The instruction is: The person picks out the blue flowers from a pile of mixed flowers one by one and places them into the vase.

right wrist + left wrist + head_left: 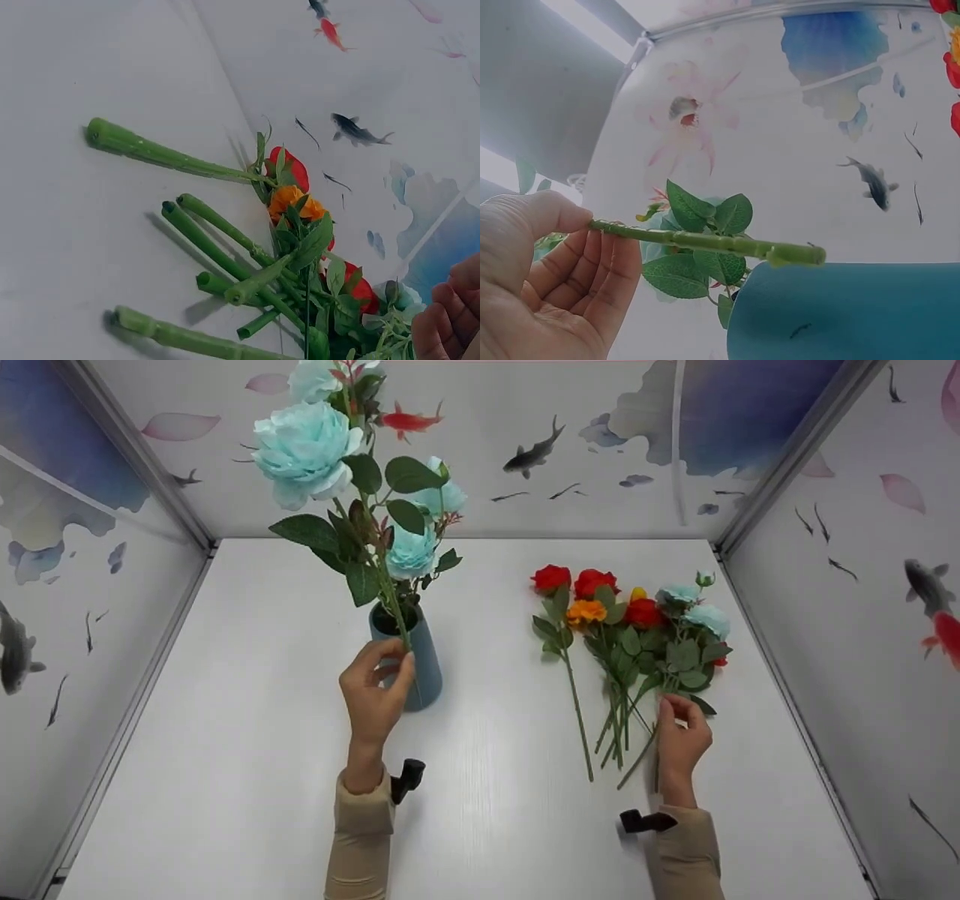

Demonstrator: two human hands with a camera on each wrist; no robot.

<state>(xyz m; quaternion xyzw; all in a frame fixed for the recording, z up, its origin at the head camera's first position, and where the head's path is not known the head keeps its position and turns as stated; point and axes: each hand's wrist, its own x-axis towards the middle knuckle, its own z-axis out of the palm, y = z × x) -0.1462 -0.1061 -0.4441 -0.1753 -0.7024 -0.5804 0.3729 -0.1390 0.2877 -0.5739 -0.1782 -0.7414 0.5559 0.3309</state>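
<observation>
My left hand point(375, 690) pinches the green stem of a light-blue artificial flower point(307, 450) between thumb and fingers. In the left wrist view, the stem's cut end point(802, 253) is free, outside the blue vase point(847, 311). The vase stands just behind the hand in the head view; smaller light-blue blooms point(412, 551) and leaves rise over its mouth. At the right, my right hand point(684, 742) pinches a stem below a light-blue flower point(707, 620) in the pile. In the right wrist view, only curled fingers point(450, 315) appear at the edge; their grip is hidden.
Red roses point(596, 583), an orange flower point(586, 612) and leafy stems point(619, 712) lie bunched on the white table point(495, 780). One red rose point(551, 577) lies at the bunch's left side. Walls printed with fish surround the table's back and sides.
</observation>
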